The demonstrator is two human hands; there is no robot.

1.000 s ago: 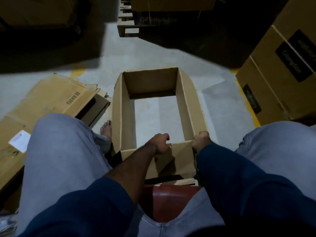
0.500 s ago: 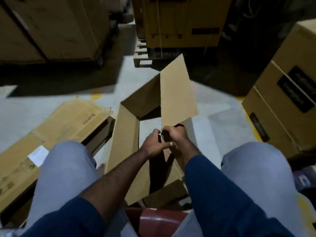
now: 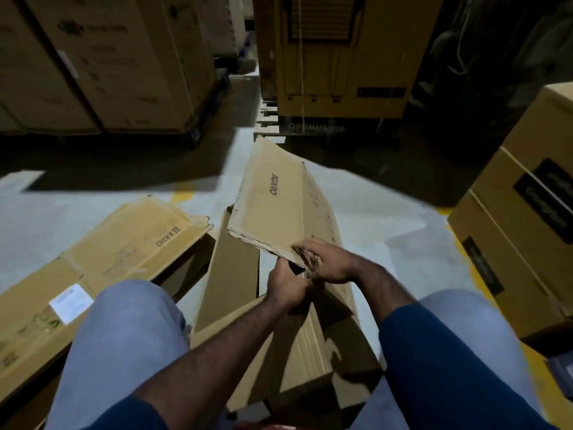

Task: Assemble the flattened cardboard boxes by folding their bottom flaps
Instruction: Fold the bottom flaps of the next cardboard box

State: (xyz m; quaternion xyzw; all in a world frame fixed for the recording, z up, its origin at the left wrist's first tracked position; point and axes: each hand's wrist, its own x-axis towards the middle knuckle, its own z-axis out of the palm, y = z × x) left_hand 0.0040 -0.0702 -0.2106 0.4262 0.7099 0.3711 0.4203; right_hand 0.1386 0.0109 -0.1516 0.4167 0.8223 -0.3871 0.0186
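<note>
Presently, left hand (image 3: 286,285) and right hand (image 3: 333,263) pinch, fingers curled, the frayed flap corner of the tilted brown cardboard box (image 3: 279,206); forceful folding could tear it.

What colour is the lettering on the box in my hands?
Black lettering on the brown box; head view shows it best.

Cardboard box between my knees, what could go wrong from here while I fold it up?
1. The left hand and right hand both grip the box at one corner that looks frayed; pulling hard there could tear it.
2. The box sits skewed and tilted, held only at that corner, so it may collapse flat rather than square up.
</note>
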